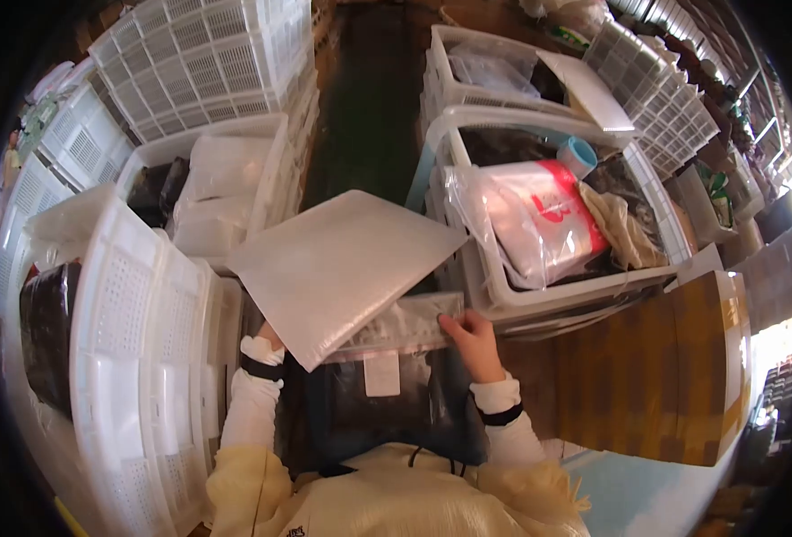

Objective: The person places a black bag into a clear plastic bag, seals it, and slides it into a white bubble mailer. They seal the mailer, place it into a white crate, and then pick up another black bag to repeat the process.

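Note:
My left hand [270, 337] is mostly hidden under the left edge of a flat white padded sheet or pouch [346, 259]; its fingers do not show. With thumb and fingers pinched, my right hand [473, 342] holds the right edge of a clear plastic bag [405, 324], which lies partly beneath the white sheet. Below the clear bag, close to my body, is a dark package [378, 421] in clear wrap with a white label [381, 375] on it.
White crates [136, 340] are stacked at the left, more crates [199, 54] behind. At the right, a white crate [494, 291] holds a red-and-white bag [548, 215] and a blue tape roll [577, 156]. A taped cardboard box [655, 367] stands at the lower right.

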Demonstrator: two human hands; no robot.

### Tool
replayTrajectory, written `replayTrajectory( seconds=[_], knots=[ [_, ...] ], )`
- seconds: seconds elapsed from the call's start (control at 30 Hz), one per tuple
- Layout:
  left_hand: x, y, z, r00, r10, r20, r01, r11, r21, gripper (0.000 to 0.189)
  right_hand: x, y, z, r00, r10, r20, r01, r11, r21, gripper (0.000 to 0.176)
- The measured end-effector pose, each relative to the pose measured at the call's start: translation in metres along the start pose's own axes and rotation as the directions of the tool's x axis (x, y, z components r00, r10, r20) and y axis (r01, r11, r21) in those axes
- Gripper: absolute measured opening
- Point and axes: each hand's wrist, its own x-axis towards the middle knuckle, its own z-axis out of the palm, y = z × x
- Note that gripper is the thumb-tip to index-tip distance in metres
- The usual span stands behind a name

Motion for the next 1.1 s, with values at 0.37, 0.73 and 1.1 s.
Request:
replayTrajectory(
  seconds=[0.37,0.73,1.1],
  knots=[
    [-0.057,-0.030,0.032,0.997,-0.021,-0.075,0.029,0.994,0.104,0.043,-0.018,0.032,-0.007,0.974,0.024,0.227,-0.033,0.999,0.037,0.023],
    [-0.060,0.012,0.075,0.923,-0.330,-0.197,0.294,0.936,-0.192,0.051,-0.001,-0.005,0.005,0.841,0.208,0.500,-0.347,0.916,0.203,0.063],
    [-0.052,0.021,0.093,0.937,-0.320,-0.137,0.289,0.934,-0.209,0.050,-0.024,0.014,0.023,0.935,0.114,0.337,-0.252,0.880,0.401,0.063]
  ],
)
